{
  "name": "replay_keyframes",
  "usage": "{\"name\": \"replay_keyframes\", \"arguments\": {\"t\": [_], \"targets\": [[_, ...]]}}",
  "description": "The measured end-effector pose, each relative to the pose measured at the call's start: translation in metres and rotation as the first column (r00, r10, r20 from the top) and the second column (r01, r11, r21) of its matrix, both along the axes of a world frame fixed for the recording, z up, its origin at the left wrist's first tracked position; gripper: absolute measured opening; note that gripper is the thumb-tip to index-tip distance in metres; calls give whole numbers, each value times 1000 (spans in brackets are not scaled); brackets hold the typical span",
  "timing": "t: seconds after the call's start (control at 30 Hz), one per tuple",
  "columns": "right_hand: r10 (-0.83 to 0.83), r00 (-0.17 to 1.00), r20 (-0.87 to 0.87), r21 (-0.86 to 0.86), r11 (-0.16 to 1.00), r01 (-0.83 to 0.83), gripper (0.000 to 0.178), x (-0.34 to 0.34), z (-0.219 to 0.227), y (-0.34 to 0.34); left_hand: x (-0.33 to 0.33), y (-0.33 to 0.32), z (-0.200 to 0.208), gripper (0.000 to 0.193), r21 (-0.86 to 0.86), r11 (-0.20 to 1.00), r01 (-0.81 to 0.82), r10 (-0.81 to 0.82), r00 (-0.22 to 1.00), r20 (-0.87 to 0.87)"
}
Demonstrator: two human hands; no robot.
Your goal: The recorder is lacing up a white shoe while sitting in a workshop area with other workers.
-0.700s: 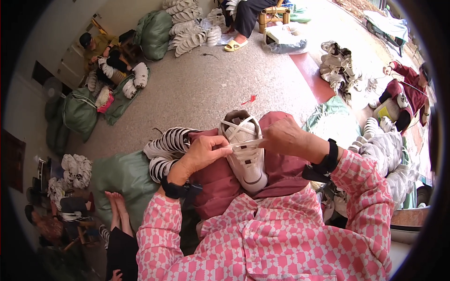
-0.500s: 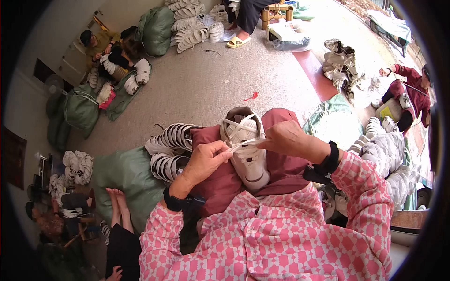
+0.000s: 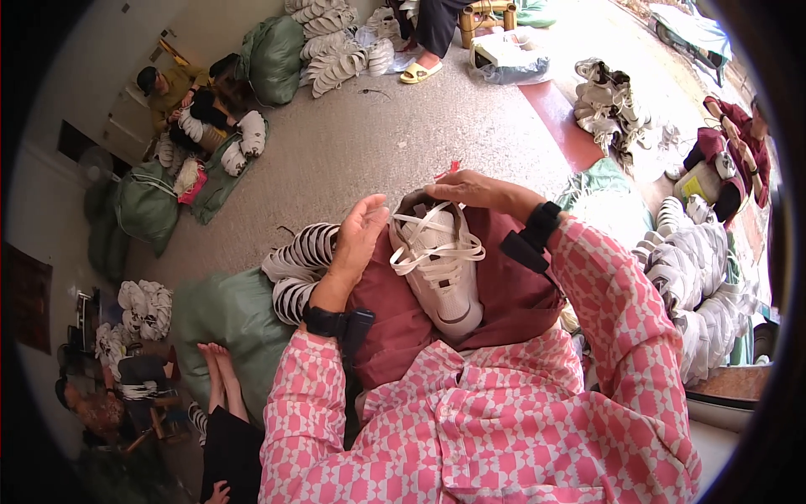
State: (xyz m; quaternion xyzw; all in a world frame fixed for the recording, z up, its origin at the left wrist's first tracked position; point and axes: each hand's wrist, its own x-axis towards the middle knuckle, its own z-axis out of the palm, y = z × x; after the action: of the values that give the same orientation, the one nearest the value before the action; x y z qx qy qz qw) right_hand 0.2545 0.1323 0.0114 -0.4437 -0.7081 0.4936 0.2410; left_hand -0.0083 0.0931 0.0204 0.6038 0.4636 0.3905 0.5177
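Observation:
A white sneaker point(image 3: 452, 294) lies on my maroon-trousered lap, toe toward me and its dark-lined opening away. Its white shoelace point(image 3: 441, 252) is tied in a bow with loops spread over the tongue. My left hand point(image 3: 361, 237) is open just left of the opening, fingers raised and apart from the shoe. At the far end, my right hand point(image 3: 477, 190) lies with stretched fingers across the heel rim; its thumb is hidden. Left of my lap, black-and-white striped shoes point(image 3: 304, 254) rest by a green sack point(image 3: 220, 315).
Piles of white shoes point(image 3: 693, 269) stand close on my right, with more shoes point(image 3: 606, 109) farther off. Green sacks point(image 3: 147, 206) sit at the left. Several people work around me, one in maroon point(image 3: 739, 155) at the right. A red scrap point(image 3: 451, 168) lies on the floor ahead.
Both hands have let go of the shoelace, which now sits in a bow. My left hand has moved up and opened; my right hand has moved up to the heel.

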Motion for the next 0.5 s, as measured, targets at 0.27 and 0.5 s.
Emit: {"name": "replay_keyframes", "arguments": {"t": [0.27, 0.5], "targets": [[90, 993, -72, 94, 992, -83, 38, 1, 41, -45, -6, 30, -11, 52, -236, 966, 110, -119, 992, -27], [139, 990, -23, 215, 968, -131, 72, 53, 87, -120, 24, 31, 21, 69, -295, 888, 352, -431, 861, -270]]}}
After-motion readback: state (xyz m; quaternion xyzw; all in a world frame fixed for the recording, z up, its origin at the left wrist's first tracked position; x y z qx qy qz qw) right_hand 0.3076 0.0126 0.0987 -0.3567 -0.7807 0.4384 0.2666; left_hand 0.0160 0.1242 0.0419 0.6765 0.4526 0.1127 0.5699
